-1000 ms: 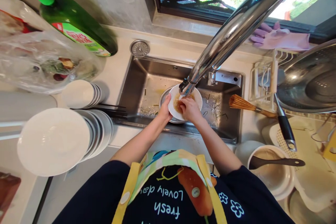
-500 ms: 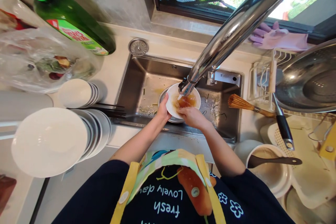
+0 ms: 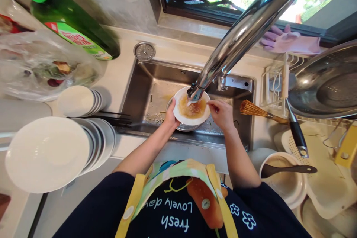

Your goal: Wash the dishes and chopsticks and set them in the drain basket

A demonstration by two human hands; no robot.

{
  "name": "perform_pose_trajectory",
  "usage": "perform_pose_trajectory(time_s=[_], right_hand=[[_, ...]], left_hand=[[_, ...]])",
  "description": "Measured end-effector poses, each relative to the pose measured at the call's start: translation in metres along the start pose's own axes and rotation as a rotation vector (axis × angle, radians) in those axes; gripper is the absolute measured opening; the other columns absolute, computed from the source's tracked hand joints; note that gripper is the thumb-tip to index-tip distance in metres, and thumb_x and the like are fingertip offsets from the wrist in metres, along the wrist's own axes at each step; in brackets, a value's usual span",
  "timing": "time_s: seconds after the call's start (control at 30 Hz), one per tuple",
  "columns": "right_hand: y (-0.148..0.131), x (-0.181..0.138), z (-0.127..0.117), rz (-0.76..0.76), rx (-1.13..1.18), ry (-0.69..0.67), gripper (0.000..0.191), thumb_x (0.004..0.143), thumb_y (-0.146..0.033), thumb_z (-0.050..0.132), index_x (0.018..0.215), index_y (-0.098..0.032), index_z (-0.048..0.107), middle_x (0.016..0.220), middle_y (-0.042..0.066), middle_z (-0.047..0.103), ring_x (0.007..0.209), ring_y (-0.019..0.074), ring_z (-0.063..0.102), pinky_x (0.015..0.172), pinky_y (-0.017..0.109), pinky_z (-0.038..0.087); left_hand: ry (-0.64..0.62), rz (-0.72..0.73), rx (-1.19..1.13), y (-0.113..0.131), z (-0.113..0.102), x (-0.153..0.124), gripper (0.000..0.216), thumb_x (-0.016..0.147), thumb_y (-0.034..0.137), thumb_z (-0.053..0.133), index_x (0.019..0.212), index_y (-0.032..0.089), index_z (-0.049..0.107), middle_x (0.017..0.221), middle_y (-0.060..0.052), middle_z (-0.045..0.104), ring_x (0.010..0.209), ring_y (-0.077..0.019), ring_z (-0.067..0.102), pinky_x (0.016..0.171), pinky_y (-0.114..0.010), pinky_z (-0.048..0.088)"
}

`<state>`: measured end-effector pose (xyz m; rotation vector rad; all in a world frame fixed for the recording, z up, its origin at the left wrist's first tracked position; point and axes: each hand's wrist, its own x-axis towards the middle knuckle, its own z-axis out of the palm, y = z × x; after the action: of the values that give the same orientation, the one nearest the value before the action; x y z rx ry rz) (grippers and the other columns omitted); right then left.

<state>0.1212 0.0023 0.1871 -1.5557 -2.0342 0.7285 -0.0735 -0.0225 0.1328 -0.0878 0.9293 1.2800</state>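
Observation:
Over the sink, my left hand (image 3: 170,116) grips the left rim of a white bowl (image 3: 184,118), thumb on the near side. Brownish liquid (image 3: 195,108) swirls in the bowl beneath the spout of the chrome faucet (image 3: 223,52). At the bowl's right rim is my right hand (image 3: 222,115), its fingers curled and the fingertips pinched at the edge. Under the bowl, a metal dish (image 3: 187,128) shows only in part in the sink (image 3: 139,93). Food scraps lie scattered on the sink floor.
Stacked white plates (image 3: 47,152), small bowls (image 3: 75,100) and dark chopsticks (image 3: 117,118) stand left. Behind them are a green soap bottle (image 3: 72,22) and a plastic bag (image 3: 41,63). A bamboo brush (image 3: 259,111), a wire rack (image 3: 275,81) and a pot (image 3: 284,182) with a spatula crowd the right.
My right hand has moved from inside the bowl to its right rim. The bowl has shifted slightly left, and its liquid looks paler and more stirred. The whole view has shifted a little.

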Motion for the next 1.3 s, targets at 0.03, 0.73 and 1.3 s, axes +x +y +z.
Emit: perform_pose_trajectory(time_s=[0.03, 0.73, 1.3], right_hand=[[0.006, 0.003, -0.001, 0.060, -0.017, 0.078, 0.021, 0.087, -0.021, 0.050, 0.089, -0.018, 0.071, 0.086, 0.005, 0.071, 0.073, 0.0159, 0.064, 0.072, 0.026, 0.049], [0.079, 0.061, 0.014, 0.317, 0.063, 0.493, 0.023, 0.082, -0.040, 0.060, 0.089, -0.020, 0.051, 0.070, 0.000, 0.063, 0.059, 0.0154, 0.059, 0.065, 0.029, 0.047], [0.097, -0.014, 0.080, 0.373, 0.057, -0.101, 0.013, 0.074, -0.029, 0.055, 0.082, -0.019, 0.058, 0.069, 0.005, 0.066, 0.064, 0.0190, 0.062, 0.069, 0.033, 0.049]], left_hand=[[0.010, 0.000, -0.001, 0.000, 0.000, 0.000, 0.049, 0.091, 0.049, 0.048, 0.120, 0.014, 0.065, 0.109, -0.011, 0.073, 0.122, -0.0315, 0.057, 0.108, -0.046, 0.043], [0.060, 0.048, -0.049, 0.009, -0.016, -0.002, 0.051, 0.087, 0.047, 0.054, 0.121, 0.010, 0.063, 0.111, -0.013, 0.072, 0.121, -0.0306, 0.058, 0.110, -0.045, 0.040], [0.596, 0.124, -0.103, 0.087, -0.134, 0.049, 0.039, 0.082, 0.029, 0.052, 0.120, 0.022, 0.052, 0.105, -0.009, 0.064, 0.103, -0.0267, 0.062, 0.082, -0.050, 0.054]])
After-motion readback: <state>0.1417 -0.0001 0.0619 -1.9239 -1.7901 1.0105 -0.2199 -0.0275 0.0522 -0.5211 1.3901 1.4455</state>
